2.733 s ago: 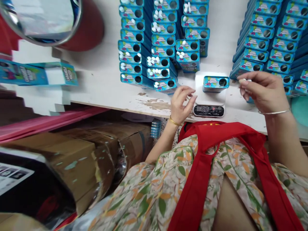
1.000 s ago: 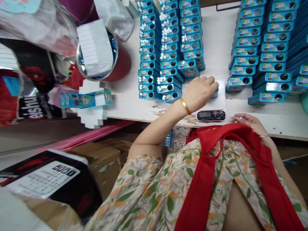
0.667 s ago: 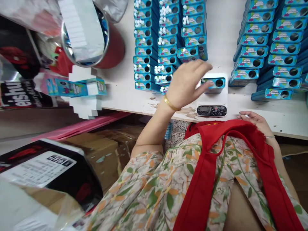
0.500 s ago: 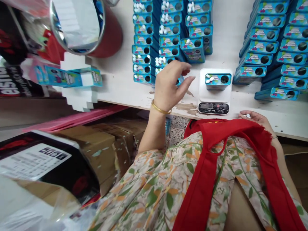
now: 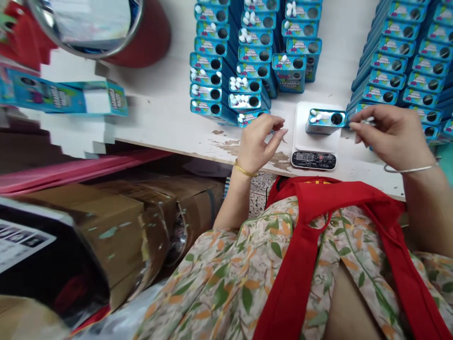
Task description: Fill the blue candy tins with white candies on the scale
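Observation:
A small white digital scale (image 5: 300, 123) sits at the table's front edge. On it stands a blue tin (image 5: 324, 121) with several white candies on its lid and a round hole at one end. My left hand (image 5: 260, 141) hovers just left of the scale, fingers curled loosely, nothing seen in them. My right hand (image 5: 391, 134) is raised to the right of the scale, fingertips pinched on a small white candy (image 5: 368, 121) that points toward the tin.
Rows of matching blue tins (image 5: 244, 56) topped with white candies stand behind the scale; more blue tins (image 5: 399, 66) without candies fill the right. A red round container (image 5: 141, 28) and flat blue cartons (image 5: 71, 97) lie left. Cardboard boxes (image 5: 116, 226) sit below the table edge.
My left hand set candies on the tin on the scale, then drew back to the left. My right hand rose from the table edge to beside the tin.

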A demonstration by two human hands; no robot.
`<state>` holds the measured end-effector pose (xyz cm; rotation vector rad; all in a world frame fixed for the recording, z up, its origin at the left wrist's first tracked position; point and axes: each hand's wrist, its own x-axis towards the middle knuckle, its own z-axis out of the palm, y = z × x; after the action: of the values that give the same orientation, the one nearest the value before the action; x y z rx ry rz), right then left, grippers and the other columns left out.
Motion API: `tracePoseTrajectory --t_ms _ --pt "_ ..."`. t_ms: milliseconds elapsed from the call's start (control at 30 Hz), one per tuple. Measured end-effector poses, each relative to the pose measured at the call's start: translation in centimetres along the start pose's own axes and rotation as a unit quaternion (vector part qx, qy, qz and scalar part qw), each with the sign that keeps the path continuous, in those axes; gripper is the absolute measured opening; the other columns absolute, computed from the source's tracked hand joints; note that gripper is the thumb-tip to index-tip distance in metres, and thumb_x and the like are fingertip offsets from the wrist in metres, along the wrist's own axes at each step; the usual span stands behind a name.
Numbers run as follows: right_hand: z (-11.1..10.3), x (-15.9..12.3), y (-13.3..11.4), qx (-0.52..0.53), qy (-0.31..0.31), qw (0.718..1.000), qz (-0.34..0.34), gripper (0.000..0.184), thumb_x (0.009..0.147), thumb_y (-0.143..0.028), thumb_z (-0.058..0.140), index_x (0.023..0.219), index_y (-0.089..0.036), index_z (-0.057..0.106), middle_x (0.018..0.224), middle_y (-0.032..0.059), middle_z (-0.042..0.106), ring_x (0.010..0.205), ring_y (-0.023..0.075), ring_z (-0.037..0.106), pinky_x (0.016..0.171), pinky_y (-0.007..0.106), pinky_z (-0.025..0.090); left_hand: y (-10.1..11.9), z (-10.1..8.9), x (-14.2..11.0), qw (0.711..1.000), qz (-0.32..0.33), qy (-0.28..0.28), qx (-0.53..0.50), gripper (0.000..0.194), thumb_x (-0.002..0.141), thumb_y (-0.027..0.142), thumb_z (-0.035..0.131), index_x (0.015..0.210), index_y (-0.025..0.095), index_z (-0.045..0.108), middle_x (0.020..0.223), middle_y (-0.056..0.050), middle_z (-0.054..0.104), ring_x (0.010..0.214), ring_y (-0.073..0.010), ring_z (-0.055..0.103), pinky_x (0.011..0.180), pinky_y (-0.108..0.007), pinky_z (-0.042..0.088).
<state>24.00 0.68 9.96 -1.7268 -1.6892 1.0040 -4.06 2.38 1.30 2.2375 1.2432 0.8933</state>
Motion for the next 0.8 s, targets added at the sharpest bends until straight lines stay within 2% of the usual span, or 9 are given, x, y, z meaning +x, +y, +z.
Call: tracePoseTrajectory --t_ms 133,300,400,467,533,667,800 --pt "1.1 3.0 -0.5 -0.153 -0.02 0.985 -0.076 0.003 0.084 -0.018 0.069 0.083 -0.02 0.071 0.075 0.0056 0.062 0.073 0.0211 0.061 0.07 0.037 0.047 0.3 0.8 0.5 1.0 0.027 0.0 -0.015 0.025 0.102 0.04 0.045 0.103 0.019 0.06 0.093 -0.004 0.068 0.087 -0.0156 0.064 0.078 -0.031 0.052" --pt "2.1 3.8 0.4 -0.186 -0.051 0.974 -0.121 0.005 0.086 -0.022 0.069 0.091 -0.022 0.067 0.092 0.0086 0.062 0.093 0.0264 0.062 0.083 0.042 0.05 0.7 1.7 0.9 0.999 0.04 -0.006 -0.033 0.028 0.103 0.042 0.043 0.111 0.021 0.06 0.097 -0.005 0.068 0.092 -0.0176 0.064 0.084 -0.034 0.052" --pt "2.1 3.2 0.0 -0.171 -0.044 0.978 -0.114 0.008 0.09 -0.026 0.066 0.097 -0.022 0.065 0.102 0.0106 0.062 0.102 0.0293 0.062 0.088 0.046 0.051 1.0 2.3 1.3 0.999 0.043 -0.005 0.005 0.038 0.101 0.05 0.045 0.126 0.024 0.056 0.12 -0.01 0.067 0.113 -0.0235 0.062 0.098 -0.042 0.049" --pt "1.9 2.7 -0.2 -0.151 -0.024 0.983 -0.102 0.009 0.094 -0.028 0.062 0.101 -0.024 0.065 0.106 0.0113 0.062 0.109 0.0304 0.06 0.094 0.048 0.05 1.2 2.9 1.6 0.998 0.037 -0.02 0.039 0.049 0.099 0.057 0.044 0.136 0.026 0.051 0.14 -0.012 0.058 0.132 -0.0279 0.053 0.109 -0.049 0.042" --pt "1.9 2.3 0.0 -0.127 -0.001 0.988 -0.083 0.01 0.096 -0.029 0.059 0.104 -0.026 0.065 0.108 0.0113 0.063 0.114 0.0301 0.058 0.099 0.048 0.049 1.3 3.6 1.8 0.996 0.023 -0.046 0.067 0.054 0.099 0.06 0.038 0.14 0.026 0.048 0.152 -0.011 0.049 0.145 -0.0287 0.041 0.117 -0.053 0.033" --pt "2.3 1.9 1.3 -0.069 0.015 0.997 -0.037 0.01 0.095 -0.029 0.059 0.102 -0.026 0.067 0.106 0.0104 0.064 0.113 0.029 0.061 0.097 0.046 0.052 1.3 4.7 1.7 0.992 0.011 -0.074 0.105 0.055 0.102 0.058 0.028 0.143 0.025 0.045 0.159 -0.007 0.041 0.153 -0.0216 0.026 0.124 -0.053 0.023" --pt "3.0 1.6 2.2 -0.01 0.012 1.0 0.0 0.017 0.096 -0.033 0.058 0.098 -0.021 0.069 0.105 0.0089 0.063 0.088 0.0222 0.068 0.085 0.039 0.055 1.9 4.9 2.0 0.99 0.007 -0.085 0.113 0.052 0.103 0.055 0.028 0.144 0.025 0.041 0.159 -0.003 0.04 0.156 -0.0169 0.017 0.128 -0.052 0.016"
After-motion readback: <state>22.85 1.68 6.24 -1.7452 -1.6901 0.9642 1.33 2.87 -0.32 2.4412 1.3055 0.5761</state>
